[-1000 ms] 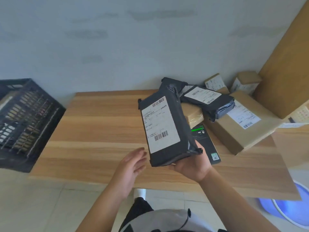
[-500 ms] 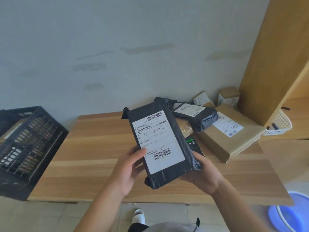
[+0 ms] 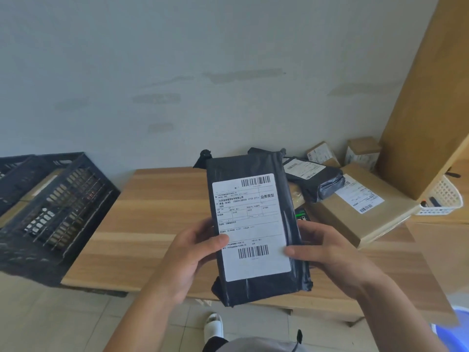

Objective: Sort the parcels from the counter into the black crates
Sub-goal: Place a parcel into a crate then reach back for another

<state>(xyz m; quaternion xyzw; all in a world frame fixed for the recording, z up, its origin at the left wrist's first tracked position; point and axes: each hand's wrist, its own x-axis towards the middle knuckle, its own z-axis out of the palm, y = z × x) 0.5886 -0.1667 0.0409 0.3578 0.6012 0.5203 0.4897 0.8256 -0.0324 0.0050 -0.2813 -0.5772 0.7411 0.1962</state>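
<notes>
Left hand [image 3: 189,252] and right hand [image 3: 327,252] grip a black labelled parcel [image 3: 253,224] above the wooden counter [image 3: 142,224]; black crates [image 3: 50,212] stand left.

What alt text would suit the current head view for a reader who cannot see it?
Both hands, left hand and right hand, hold a black parcel upright, label facing the camera, above a wooden counter. More parcels lie at right; black crates stand at left.

Soft, even daylight; wide-angle bending at edges, slightly soft focus
</notes>
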